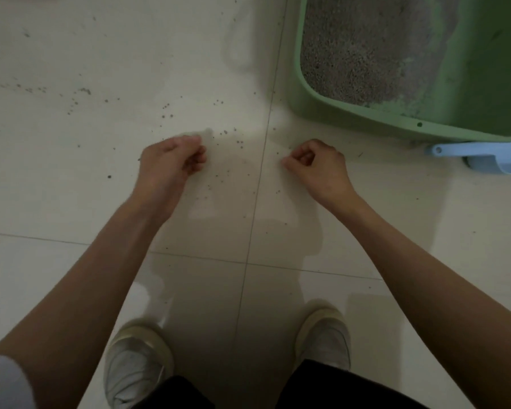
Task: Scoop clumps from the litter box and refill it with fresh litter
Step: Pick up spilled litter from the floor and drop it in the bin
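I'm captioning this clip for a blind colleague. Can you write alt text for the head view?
Left hand and right hand, fingers curled, reach over a pale tiled floor speckled with grey litter grains. A green plastic litter box and blue plastic scoop sit right.

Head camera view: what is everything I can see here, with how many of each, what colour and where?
litter box: one, green, upper right, on the floor
litter: grey, inside the box
scoop: one, blue, right edge, beside the box
scattered granules: many, dark, on the tiles
floor: pale tiles
shoes: two, white, bottom centre
left hand: fingers curled, above the floor; anything held is unclear
right hand: fingers curled, likewise
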`<state>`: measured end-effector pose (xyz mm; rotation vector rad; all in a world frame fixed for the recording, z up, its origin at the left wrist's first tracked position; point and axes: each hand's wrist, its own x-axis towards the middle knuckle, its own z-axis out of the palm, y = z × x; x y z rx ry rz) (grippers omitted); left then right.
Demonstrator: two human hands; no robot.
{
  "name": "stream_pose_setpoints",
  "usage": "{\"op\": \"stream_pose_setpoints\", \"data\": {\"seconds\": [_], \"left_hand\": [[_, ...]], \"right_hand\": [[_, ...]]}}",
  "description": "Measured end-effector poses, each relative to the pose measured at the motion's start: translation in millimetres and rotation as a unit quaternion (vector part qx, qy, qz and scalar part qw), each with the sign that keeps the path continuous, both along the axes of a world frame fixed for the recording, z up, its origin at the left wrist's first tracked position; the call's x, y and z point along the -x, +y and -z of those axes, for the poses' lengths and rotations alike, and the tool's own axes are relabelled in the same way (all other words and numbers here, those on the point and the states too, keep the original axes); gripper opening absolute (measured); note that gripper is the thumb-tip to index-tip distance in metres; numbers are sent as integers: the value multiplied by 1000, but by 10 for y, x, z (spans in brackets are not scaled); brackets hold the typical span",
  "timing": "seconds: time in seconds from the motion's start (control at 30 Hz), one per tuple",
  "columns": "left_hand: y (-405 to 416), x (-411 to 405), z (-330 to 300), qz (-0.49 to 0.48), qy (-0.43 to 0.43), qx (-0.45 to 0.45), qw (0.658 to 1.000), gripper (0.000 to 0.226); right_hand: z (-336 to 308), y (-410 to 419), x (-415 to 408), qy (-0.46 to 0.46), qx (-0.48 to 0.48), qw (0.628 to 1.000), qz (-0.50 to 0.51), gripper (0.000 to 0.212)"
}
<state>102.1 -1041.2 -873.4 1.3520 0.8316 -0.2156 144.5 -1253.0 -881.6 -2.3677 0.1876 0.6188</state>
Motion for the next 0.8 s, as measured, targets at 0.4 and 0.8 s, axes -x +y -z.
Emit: {"op": "stream_pose_setpoints", "data": {"seconds": [0.4, 0.8], "left_hand": [[185, 194, 88, 161, 0, -334, 929, 2], [92, 162, 137, 245, -13, -410, 878, 12]], "right_hand": [[45, 31, 29, -16, 68, 996, -54, 15], [53, 128, 30, -30, 68, 997, -35, 16]]}}
